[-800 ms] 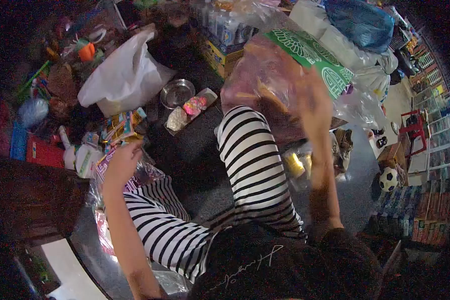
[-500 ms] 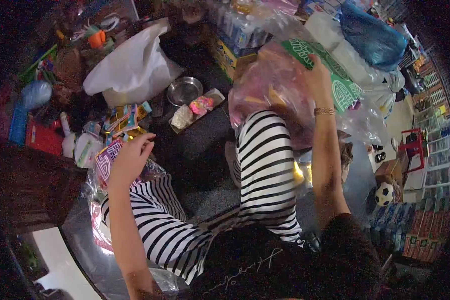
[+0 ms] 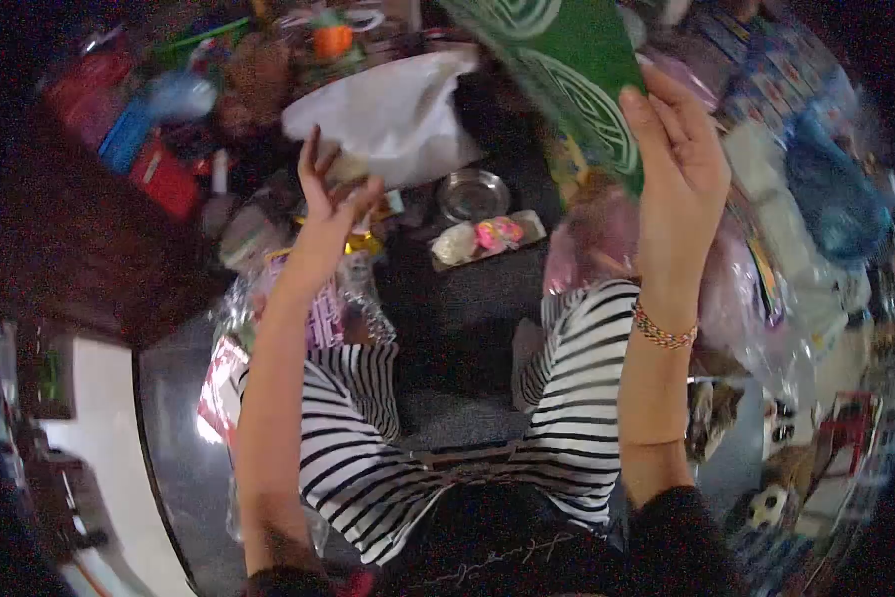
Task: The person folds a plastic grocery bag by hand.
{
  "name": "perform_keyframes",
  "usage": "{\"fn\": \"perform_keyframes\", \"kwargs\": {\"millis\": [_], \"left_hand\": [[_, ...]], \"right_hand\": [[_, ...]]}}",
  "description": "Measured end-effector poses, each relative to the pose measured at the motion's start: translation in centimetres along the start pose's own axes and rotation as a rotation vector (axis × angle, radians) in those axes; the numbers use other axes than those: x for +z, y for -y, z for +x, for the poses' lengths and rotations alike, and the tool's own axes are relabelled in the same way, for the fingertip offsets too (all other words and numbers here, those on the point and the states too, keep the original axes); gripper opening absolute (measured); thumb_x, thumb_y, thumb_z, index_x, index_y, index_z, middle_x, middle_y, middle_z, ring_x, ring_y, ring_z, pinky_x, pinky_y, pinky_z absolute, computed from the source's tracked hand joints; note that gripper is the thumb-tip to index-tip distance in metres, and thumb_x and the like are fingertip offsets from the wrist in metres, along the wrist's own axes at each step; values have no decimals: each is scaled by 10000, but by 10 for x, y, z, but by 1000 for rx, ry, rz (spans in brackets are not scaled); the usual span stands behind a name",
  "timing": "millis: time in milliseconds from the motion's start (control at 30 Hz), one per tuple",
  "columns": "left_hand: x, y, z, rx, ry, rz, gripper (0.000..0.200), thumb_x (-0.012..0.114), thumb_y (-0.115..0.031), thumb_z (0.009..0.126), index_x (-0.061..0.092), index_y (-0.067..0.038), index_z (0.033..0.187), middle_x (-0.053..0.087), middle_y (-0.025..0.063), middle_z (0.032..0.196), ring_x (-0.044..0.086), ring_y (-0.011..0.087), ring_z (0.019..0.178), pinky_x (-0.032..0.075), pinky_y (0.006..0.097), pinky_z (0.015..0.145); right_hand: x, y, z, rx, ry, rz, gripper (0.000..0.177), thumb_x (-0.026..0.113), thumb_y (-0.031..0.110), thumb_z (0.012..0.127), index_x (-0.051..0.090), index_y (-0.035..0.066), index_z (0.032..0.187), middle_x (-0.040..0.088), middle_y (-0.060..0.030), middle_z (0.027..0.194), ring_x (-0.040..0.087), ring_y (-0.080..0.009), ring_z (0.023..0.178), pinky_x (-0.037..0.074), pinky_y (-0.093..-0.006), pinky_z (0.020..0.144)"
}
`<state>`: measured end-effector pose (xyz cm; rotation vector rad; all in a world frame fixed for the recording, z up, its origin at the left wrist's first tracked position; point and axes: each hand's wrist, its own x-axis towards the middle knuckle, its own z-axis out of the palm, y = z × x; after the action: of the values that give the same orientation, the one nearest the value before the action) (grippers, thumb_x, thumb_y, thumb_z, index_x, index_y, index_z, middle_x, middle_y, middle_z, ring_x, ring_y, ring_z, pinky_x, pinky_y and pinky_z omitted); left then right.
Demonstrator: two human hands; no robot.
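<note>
My right hand point(image 3: 684, 164) grips the edge of a green printed sheet point(image 3: 577, 75) with pale curved patterns, raised at the top of the view. Its far end runs out of the frame. Below it, a clear plastic bag with pink contents point(image 3: 597, 244) rests beside my right knee. My left hand point(image 3: 330, 209) is in the air with its fingers spread and holds nothing. Behind that hand lies a white sack point(image 3: 398, 114). Purple and white packets point(image 3: 325, 318) in clear plastic lie below, near my left knee.
Ahead on the floor, a metal bowl point(image 3: 473, 196) stands behind a small tray point(image 3: 522, 240) holding a pink bundle and a whitish bundle. A blue plastic bag point(image 3: 836, 199) lies at right, with a football point(image 3: 767, 505) lower down. Dark wooden furniture point(image 3: 99, 239) stands at left.
My right hand has lifted the green sheet up off the pink plastic bag. My left hand has risen from the purple packets towards the white sack, fingers spreading. The view has turned.
</note>
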<state>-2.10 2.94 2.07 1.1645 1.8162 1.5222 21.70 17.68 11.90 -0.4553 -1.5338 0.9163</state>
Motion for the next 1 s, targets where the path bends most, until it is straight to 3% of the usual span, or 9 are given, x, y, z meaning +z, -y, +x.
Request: {"fn": "perform_keyframes", "kwargs": {"millis": [167, 233, 333, 567, 733, 833, 900, 967, 1000], "left_hand": [[-13, 27, 18, -87, -363, -562, 959, 642, -423, 887, -92, -304, 1491, 178, 132, 1536, 215, 290, 1409, 311, 454, 1071], [-15, 29, 16, -105, -437, -703, 794, 584, -516, 893, 144, -248, 1496, 362, 96, 1451, 352, 283, 1334, 341, 457, 1036], [-21, 42, 15, -429, -344, -1121, 536, 410, -584, 933, 590, -132, 1159, 615, 39, 1161, 564, 250, 1060, 426, 433, 917], [-16, 44, 1, -297, -320, -811, 421, 343, -430, 995, 557, -146, 1220, 641, 28, 1125, 589, 211, 1028, 447, 395, 836], [-28, 45, -6, -222, -340, -649, 236, 586, -233, 942, 646, -35, 1055, 667, 51, 962, 630, 128, 793, 504, 285, 704], [-32, 31, -13, -270, -226, -454, 220, 553, -157, 957, 594, -42, 1139, 649, 46, 1053, 626, 145, 919, 511, 291, 789], [-28, 33, -15, -184, -146, -578, 200, 602, -169, 933, 632, -16, 1059, 648, 31, 924, 623, 123, 816, 523, 283, 697], [-25, 29, -16, -243, -101, -580, 191, 622, -165, 922, 636, -28, 1053, 638, 17, 893, 612, 101, 803, 520, 269, 694], [-25, 30, -16, -244, -100, -580, 191, 622, -165, 922, 636, -28, 1053, 638, 17, 893, 612, 101, 803, 520, 269, 694]], "right_hand": [[45, -43, -18, 95, 135, 367, 272, 623, 71, 907, 591, -22, 1160, 661, -60, 1024, 584, -81, 920, 450, -210, 825], [41, -60, -32, 301, 112, 553, 299, 608, 66, 912, 565, -21, 1195, 641, -56, 1069, 575, -98, 976, 437, -226, 880], [28, -74, -32, 447, 205, 481, 314, 602, 80, 917, 554, -18, 1211, 635, -49, 1069, 577, -122, 992, 437, -247, 895], [13, -96, -22, 608, 171, 287, 364, 586, 73, 919, 512, -47, 1255, 588, -89, 1181, 515, -138, 1127, 387, -261, 989], [-10, -117, -4, 513, 8, 131, 453, 609, 95, 892, 502, -69, 1300, 577, -129, 1247, 529, -170, 1148, 382, -266, 991], [-24, -110, 3, 541, -83, 130, 457, 610, 88, 885, 502, -81, 1296, 566, -137, 1278, 511, -173, 1186, 372, -267, 1013], [-56, -138, 2, 448, -9, 55, 457, 616, 55, 865, 513, -71, 1292, 558, -137, 1293, 511, -176, 1187, 366, -269, 1025], [-78, -159, 4, -43, 310, -651, 468, 601, 86, 896, 487, -43, 1331, 512, -141, 1349, 515, -208, 1203, 358, -308, 1059], [-76, -161, 6, -42, 310, -651, 468, 601, 86, 896, 487, -43, 1331, 512, -141, 1349, 515, -208, 1203, 358, -308, 1059]]}}
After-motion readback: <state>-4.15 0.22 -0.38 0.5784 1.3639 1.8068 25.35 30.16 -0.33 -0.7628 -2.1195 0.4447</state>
